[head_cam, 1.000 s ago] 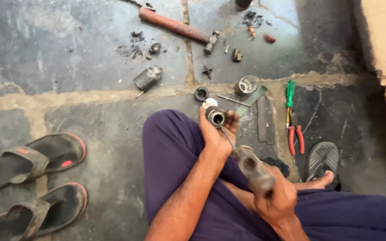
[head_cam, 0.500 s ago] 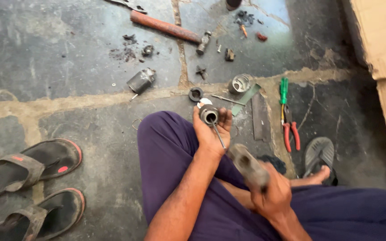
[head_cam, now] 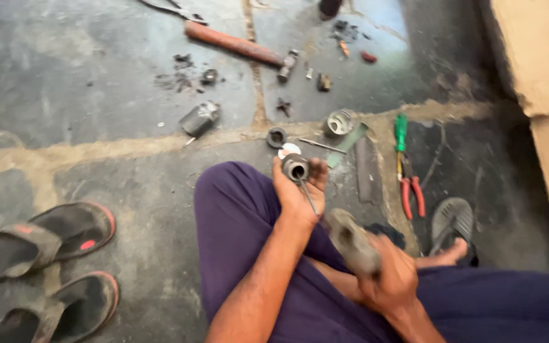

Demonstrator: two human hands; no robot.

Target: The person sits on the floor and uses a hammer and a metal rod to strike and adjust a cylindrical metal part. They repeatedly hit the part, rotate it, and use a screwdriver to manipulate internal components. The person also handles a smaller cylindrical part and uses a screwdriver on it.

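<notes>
- the small metal cylinder [head_cam: 295, 168] sits at the knee, pinched in the left hand [head_cam: 297, 190] with a thin pin [head_cam: 308, 195] below it — a loose pinch could drop it among the floor parts [head_cam: 276, 136].
- the right hand [head_cam: 392, 279] is wrapped tight round a blurred hammer-like tool [head_cam: 351, 241]; a mis-aimed blow could catch the fingers.
- the pliers [head_cam: 408, 181] lie near the bare foot [head_cam: 443, 257] on the floor.

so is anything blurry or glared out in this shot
Head view: the grey tool in the right hand is motion-smeared; the left hand and its metal cylinder look sharper; the cardboard box is bright and washed out.
</notes>
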